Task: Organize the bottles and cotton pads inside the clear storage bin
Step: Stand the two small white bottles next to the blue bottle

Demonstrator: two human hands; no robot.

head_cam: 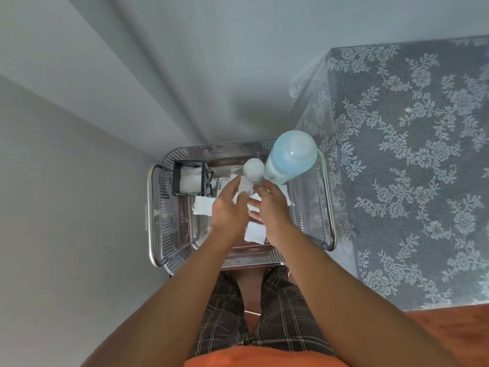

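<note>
The clear ribbed storage bin (172, 229) with metal handles stands below me. A tall light-blue bottle (291, 154) stands upright in its far right corner. Beside it stands a small clear bottle (253, 169) with a rounded white cap. My left hand (229, 207) wraps its fingers around that small bottle's body. On the other side, my right hand (272, 207) hovers with fingers spread, fingertips close to the bottle. White cotton pads (202, 207) lie loose on the bin floor, partly under my hands. A small black holder (191, 181) with white pads sits at the far left.
A table draped in grey floral lace (410, 168) runs along the bin's right side. White walls meet in a corner behind and left of the bin. My legs in plaid shorts (264, 313) are just in front of the bin.
</note>
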